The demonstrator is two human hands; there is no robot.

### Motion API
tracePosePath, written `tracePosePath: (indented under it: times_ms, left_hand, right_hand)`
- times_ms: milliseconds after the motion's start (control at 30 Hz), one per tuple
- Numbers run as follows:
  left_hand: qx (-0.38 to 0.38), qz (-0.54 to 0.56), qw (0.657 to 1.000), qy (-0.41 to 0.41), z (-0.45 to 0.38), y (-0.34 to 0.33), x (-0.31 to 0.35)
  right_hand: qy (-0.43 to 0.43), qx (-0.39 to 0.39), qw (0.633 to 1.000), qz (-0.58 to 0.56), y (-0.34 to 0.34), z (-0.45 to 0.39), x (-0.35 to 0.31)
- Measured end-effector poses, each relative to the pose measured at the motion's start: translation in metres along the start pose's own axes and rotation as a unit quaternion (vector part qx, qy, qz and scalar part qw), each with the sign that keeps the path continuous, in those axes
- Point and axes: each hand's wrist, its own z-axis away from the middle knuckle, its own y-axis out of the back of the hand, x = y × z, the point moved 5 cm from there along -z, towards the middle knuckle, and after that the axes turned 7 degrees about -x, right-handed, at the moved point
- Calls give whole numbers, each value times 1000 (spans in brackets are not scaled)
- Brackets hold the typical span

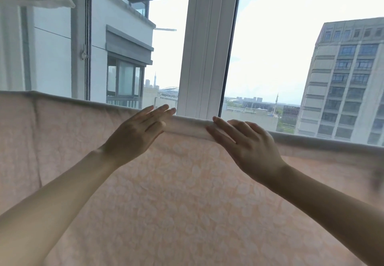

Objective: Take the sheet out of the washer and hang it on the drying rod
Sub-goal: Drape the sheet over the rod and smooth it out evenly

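With both my hands, left (133,135) and right (249,141), flat-fingered in no closed grip on the sheet (187,203) draped mid-frame, uneven smoothing could drag it off its hidden rod.

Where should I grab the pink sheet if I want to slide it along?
Probably at the top fold of the pink sheet, where it drapes over the rod between the left hand and right hand. Reach from your own side and down over the fold: there the cloth bends into a firm ridge, while below it hangs loose.
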Motion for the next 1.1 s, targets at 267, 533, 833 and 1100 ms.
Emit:
tracePosePath:
  times_ms: [267, 533, 833, 1100]
  left_hand:
    - [-2, 45, 996, 74, 8, -11, -7]
    - [34, 30, 995, 87, 6, -8, -6]
    - [70, 6, 988, 136, 4, -9, -4]
    - [115, 26, 982, 147, 14, -8, -14]
  right_hand:
    - [-16, -9, 1000, 3, -4, -6, -8]
    - [-44, -60, 997, -15, -12, -34, -28]
    - [-89, -72, 993, 1, -34, -96, -50]
    - [-72, -32, 997, -8, -44, -115, -72]
